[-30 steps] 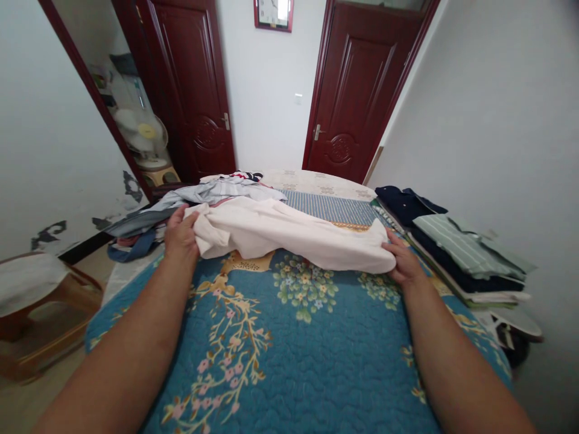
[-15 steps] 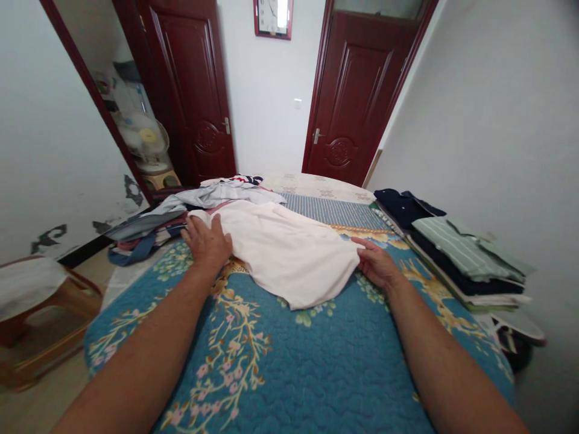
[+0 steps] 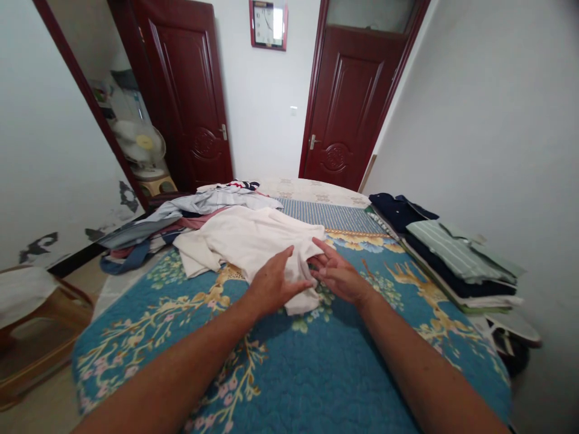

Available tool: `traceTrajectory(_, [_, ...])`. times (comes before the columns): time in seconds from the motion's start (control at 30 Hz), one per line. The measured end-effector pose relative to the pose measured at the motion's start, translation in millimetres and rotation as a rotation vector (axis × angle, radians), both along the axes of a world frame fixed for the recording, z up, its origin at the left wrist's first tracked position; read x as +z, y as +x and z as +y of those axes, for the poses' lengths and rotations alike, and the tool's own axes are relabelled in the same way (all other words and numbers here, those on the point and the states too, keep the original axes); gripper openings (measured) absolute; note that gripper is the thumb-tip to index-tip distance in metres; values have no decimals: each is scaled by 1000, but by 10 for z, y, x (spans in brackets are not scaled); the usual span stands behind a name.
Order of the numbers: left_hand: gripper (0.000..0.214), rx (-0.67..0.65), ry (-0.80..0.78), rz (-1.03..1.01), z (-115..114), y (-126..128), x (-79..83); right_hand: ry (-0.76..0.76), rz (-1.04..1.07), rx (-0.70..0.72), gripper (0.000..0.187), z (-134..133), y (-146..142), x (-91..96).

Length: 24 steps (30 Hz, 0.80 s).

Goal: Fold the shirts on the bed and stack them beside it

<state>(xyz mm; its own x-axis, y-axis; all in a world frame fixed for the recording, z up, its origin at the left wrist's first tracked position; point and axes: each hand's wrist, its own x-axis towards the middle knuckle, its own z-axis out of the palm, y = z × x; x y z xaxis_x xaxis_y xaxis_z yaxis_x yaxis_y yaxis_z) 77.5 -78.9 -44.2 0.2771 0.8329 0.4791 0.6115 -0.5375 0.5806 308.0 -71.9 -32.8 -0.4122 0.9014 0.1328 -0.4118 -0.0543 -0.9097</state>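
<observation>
Partly, the left hand [image 3: 274, 282] hides the white garment [image 3: 253, 236].

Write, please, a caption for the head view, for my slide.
Left hand and right hand handle a white garment on a floral blue quilt, folded clothes stacked at right.

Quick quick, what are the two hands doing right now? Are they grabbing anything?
Left hand: open, fingers spread, at the white cloth.
Right hand: fingers at the cloth's edge; can't tell if they grip it.
</observation>
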Motion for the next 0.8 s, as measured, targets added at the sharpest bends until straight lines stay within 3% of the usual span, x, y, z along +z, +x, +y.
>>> traceTrajectory(0.1, [82,8,-49,-135,-108,187,-24,35,-5,117,81,-131,-195,-2])
traceTrajectory(0.2, [50,-89,-105,-216,-44,94,15,105,-62,186,71,-184,-256,-36])
traceTrajectory(0.27, [40,-208,-163,-226,36,-22,50,133,-126,156,68,-159,-244,-76])
traceTrajectory(0.33, [36,-303,-220,-226,86,-107,89,97,-184,11,67,-86,-196,-125])
traceTrajectory(0.43, [39,-475,-334,-196,36,-124,172,38,-306,-353,66,67,-65,-189])
traceTrajectory(0.5, [45,-618,-424,-163,-72,-74,232,102,-454,-540,62,145,27,-210])
traceTrajectory(0.57, [49,-781,-515,-116,-193,-5,277,255,-598,-622,55,173,77,-216])
traceTrajectory(0.67, [52,-1001,-660,-32,-304,80,309,524,-722,-532,49,130,35,-233])
traceTrajectory(0.8, [48,-1065,-755,25,-295,96,319,751,-859,-315,54,64,-160,-320])
